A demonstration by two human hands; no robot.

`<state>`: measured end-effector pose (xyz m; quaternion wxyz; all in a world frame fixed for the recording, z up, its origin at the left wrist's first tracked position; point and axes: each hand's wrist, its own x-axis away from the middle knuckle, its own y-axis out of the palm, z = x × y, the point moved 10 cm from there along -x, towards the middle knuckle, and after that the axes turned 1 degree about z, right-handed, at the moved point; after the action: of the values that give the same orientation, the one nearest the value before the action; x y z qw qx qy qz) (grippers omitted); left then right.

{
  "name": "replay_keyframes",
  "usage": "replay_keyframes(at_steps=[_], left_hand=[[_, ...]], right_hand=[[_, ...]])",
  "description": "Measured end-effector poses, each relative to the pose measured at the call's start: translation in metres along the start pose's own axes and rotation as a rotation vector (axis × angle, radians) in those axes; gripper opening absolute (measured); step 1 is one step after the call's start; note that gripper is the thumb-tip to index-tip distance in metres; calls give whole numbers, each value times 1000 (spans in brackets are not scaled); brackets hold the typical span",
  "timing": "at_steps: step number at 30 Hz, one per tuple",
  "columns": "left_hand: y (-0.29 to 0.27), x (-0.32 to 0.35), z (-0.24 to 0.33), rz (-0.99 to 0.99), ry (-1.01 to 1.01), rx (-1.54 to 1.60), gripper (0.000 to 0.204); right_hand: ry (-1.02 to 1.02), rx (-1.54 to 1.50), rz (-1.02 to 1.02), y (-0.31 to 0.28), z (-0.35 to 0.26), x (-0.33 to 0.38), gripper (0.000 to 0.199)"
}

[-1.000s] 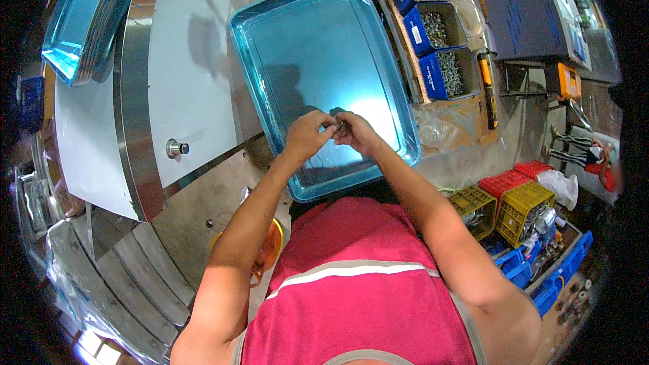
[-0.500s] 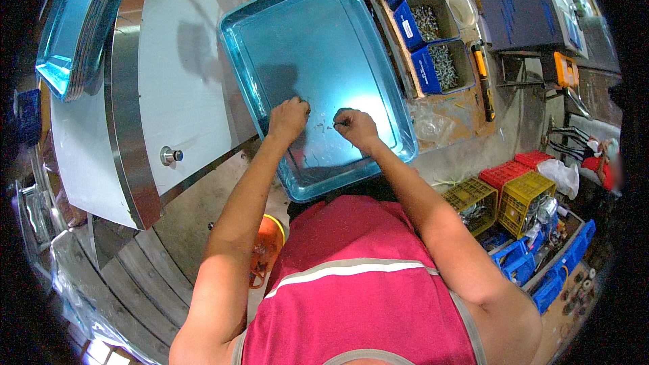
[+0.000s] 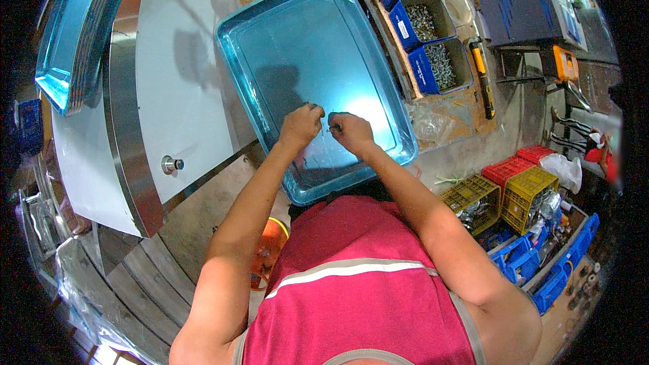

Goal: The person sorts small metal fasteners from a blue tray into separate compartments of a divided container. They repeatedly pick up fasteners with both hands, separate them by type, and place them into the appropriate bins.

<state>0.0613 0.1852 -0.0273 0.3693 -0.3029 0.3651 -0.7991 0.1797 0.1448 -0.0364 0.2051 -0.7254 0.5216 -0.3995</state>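
Observation:
A large shiny blue metal tray (image 3: pixel 318 44) with a raised rim lies in front of me, long side running away from my body. Over its nearer half, my left hand (image 3: pixel 301 127) is closed with the fingertips pinched together. Close to it on the right, my right hand (image 3: pixel 352 132) is also closed, thumb and fingers pressed together. The two hands are a small gap apart. Something dark and tiny seems to be at the fingertips, but it is too small to name.
Beside the tray on the right stand blue bins (image 3: pixel 441 67) of screws and bolts, with a black and yellow tool (image 3: pixel 481 78) farther right. A white panel (image 3: pixel 179 81) and stacked blue trays (image 3: pixel 84 40) are on the left. Crates (image 3: pixel 531 196) and an orange bucket (image 3: pixel 268 250) stand lower; a person (image 3: pixel 604 155) is far right.
My left hand has moved right, toward the right hand, so the gap between them has narrowed. The right hand has shifted slightly to the left.

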Motion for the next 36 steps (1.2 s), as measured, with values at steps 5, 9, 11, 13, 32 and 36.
replay_keyframes(at_steps=[5, 9, 11, 13, 32, 36], left_hand=[[11, -4, -9, -39, -34, -61, 18], [18, -11, -7, -119, -13, -185, 18], [19, -16, -6, -155, 0, -211, 18], [22, -22, -2, -183, 1, -224, 19], [12, -12, 3, -60, -64, -153, 17], [6, -11, 6, -17, -72, -136, 16]], right_hand=[[92, -582, 73, 4, 20, -5, 19], [463, -1096, -140, 28, 48, 8, 20], [492, -1148, -144, 23, 47, 13, 18], [498, -1231, -140, 14, 40, 19, 19], [-16, -1954, 236, -265, 52, -12, 55], [-66, -2095, 111, -257, 40, 5, 67]])
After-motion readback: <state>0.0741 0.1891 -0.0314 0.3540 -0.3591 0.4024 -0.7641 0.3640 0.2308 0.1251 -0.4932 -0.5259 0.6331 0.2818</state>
